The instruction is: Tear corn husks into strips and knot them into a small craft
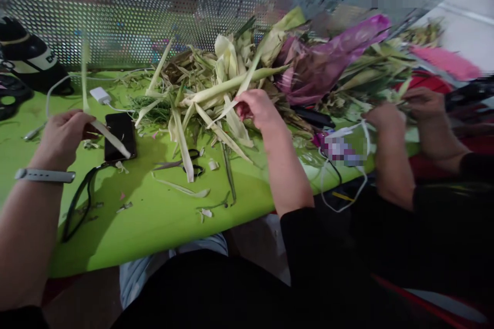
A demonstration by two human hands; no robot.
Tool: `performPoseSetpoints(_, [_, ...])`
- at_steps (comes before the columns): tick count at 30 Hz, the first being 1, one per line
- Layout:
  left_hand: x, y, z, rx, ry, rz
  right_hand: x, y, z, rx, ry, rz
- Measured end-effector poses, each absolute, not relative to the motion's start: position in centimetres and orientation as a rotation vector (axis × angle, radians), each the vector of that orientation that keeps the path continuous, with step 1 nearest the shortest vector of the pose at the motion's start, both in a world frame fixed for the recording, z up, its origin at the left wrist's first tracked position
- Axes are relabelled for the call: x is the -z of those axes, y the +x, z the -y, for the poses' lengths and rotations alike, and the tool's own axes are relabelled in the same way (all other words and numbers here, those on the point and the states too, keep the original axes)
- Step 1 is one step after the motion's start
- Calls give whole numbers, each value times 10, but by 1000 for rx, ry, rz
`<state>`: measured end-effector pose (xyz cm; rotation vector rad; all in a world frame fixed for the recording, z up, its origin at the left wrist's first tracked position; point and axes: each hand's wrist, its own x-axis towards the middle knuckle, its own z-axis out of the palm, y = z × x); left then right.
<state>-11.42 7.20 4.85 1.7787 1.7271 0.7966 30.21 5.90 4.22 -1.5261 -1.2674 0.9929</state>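
Observation:
My left hand (64,136) is closed around a long pale leaf strip (110,139) that sticks up above the fist and slants down to the right over a black phone (120,136). A grey watch band sits on that wrist. My right hand (258,108) reaches into a big pile of pale green leaves and stalks (216,87) on the lime-green table (154,216), its fingers curled and pinched on a leaf in the pile. Black scissors (195,162) lie on the table between my hands.
Another person's two hands (401,108) work at the pile's right end, by a purple plastic bag (328,61). A white charger (100,95) with cable lies at the back left. A perforated metal screen (135,10) closes off the table's far side. Leaf scraps litter the table.

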Motion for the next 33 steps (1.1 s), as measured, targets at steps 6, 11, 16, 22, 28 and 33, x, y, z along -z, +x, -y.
performPoseSetpoints(6, [-33, -59, -35, -596, 1269, -1035, -35, 232, -28, -1784, -1079, 1773])
performPoseSetpoints(11, [-13, -30, -11, -412, 1298, -874, -14, 187, -11, -1874, -1117, 1813])
performPoseSetpoints(16, [-8, -32, -13, -493, 1310, -912, -11, 194, -18, -1586, -1280, 1837])
performPoseSetpoints(22, [-5, -37, -27, -623, 1291, -1186, -4, 204, -33, -919, -1728, 1897])
performPoseSetpoints(28, [-4, -39, -28, -533, 1763, -1397, 0, 195, -27, -940, -1669, 1965])
performPoseSetpoints(33, [-15, -41, -19, -575, 2322, -1619, -14, 196, -17, -1094, -1489, 1741])
